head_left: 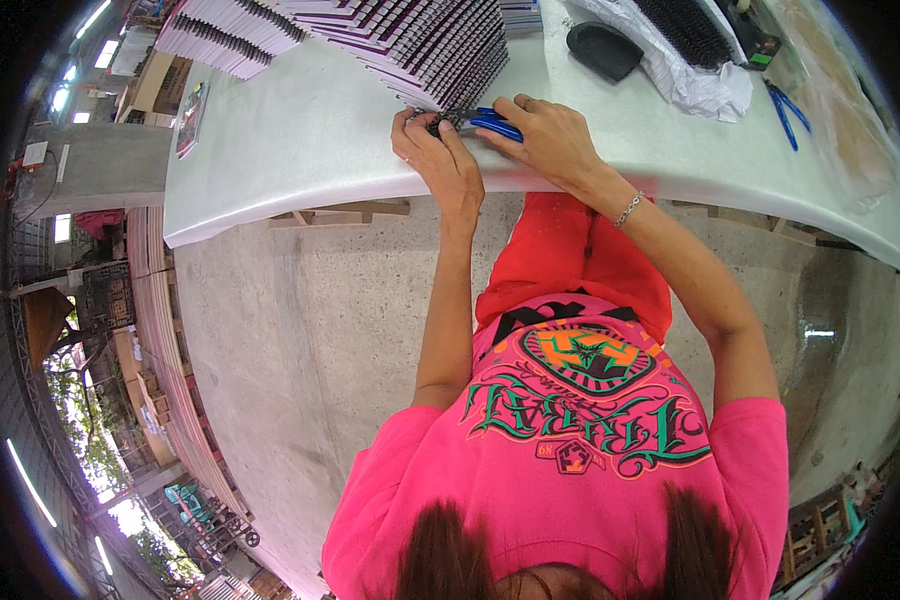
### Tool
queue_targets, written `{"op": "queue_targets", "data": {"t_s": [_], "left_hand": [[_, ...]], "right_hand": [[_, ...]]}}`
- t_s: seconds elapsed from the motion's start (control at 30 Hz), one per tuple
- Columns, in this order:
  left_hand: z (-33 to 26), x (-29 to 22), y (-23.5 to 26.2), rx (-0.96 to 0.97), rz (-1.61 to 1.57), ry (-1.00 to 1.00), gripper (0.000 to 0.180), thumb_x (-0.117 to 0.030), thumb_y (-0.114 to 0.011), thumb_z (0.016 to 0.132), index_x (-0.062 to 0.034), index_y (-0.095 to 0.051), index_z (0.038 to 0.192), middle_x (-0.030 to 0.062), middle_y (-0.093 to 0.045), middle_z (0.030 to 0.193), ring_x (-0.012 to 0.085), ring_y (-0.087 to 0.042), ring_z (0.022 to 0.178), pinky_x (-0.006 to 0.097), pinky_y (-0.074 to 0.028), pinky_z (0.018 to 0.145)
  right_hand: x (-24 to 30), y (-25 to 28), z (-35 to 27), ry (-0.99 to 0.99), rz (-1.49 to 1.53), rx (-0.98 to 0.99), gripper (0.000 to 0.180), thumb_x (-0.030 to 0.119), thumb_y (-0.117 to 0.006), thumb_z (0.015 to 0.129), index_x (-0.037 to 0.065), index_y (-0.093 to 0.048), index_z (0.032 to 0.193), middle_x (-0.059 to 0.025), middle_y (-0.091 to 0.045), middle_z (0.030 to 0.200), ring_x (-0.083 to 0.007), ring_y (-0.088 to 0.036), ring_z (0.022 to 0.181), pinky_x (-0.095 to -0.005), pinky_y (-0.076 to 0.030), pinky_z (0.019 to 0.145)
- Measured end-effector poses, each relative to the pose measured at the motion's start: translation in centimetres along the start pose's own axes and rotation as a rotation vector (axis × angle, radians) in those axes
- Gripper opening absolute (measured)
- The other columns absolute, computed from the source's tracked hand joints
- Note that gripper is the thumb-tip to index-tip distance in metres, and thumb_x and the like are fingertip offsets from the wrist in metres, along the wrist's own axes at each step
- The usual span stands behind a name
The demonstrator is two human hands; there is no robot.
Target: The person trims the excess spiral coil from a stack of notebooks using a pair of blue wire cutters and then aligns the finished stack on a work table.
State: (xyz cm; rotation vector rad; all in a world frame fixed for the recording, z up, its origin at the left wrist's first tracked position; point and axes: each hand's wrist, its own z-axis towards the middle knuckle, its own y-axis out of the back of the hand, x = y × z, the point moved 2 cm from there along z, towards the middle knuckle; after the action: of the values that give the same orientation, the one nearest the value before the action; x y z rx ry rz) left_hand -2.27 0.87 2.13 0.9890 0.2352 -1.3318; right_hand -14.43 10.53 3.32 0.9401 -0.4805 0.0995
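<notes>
My left hand (pixel 444 165) is closed at the near corner of a tall stack of wire-bound notebooks (pixel 420 50). Its thumb and fingertips pinch the end of a black binding coil (pixel 434 124). From the right, my right hand (pixel 553 140) wraps round blue-handled pliers (pixel 498 124). The pliers' jaws point left toward that coil, close to my left fingertips; whether they touch the wire is too small to tell. White pages and purple edges show along the stack, with rows of dark binding down its right side.
A second pile of bound notebooks (pixel 230 30) lies at the far left of the white table (pixel 300 150). Right of the stack are a black flat case (pixel 606 52), black coils (pixel 682 30) on white paper, another blue-handled tool (pixel 788 112) and clear plastic (pixel 840 120).
</notes>
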Motion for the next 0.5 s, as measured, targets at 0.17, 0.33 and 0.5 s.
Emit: {"op": "queue_targets", "data": {"t_s": [0.17, 0.33, 0.5], "left_hand": [[-0.06, -0.07, -0.09, -0.009, -0.006, -0.017, 0.026, -0.012, -0.046, 0.099, 0.0089, -0.047, 0.114, 0.0293, -0.040, 0.135, 0.0408, -0.038, 0.121, 0.053, -0.028, 0.106], [-0.09, -0.06, -0.14, -0.016, 0.007, -0.023, 0.026, -0.012, -0.045, 0.099, 0.0089, -0.046, 0.114, 0.0291, -0.041, 0.134, 0.0404, -0.038, 0.121, 0.053, -0.029, 0.106], [-0.16, 0.11, -0.27, -0.017, -0.001, -0.022, 0.026, -0.013, -0.046, 0.099, 0.0090, -0.047, 0.113, 0.0288, -0.041, 0.134, 0.0401, -0.038, 0.122, 0.052, -0.029, 0.106]], "right_hand": [[-0.20, 0.47, -0.57, 0.006, -0.095, -0.090, 0.046, 0.053, -0.062, 0.094, 0.011, -0.065, 0.111, -0.0166, -0.067, 0.102, -0.0322, -0.064, 0.089, -0.0437, -0.047, 0.078], [-0.14, 0.57, -0.49, 0.030, -0.117, -0.062, 0.048, 0.053, -0.063, 0.093, 0.010, -0.064, 0.115, -0.0171, -0.065, 0.109, -0.0321, -0.060, 0.097, -0.0445, -0.042, 0.082], [-0.05, 0.28, -0.38, 0.054, -0.093, -0.088, 0.049, 0.054, -0.063, 0.093, 0.011, -0.064, 0.117, -0.0175, -0.065, 0.109, -0.0317, -0.060, 0.097, -0.0436, -0.042, 0.084]]}}
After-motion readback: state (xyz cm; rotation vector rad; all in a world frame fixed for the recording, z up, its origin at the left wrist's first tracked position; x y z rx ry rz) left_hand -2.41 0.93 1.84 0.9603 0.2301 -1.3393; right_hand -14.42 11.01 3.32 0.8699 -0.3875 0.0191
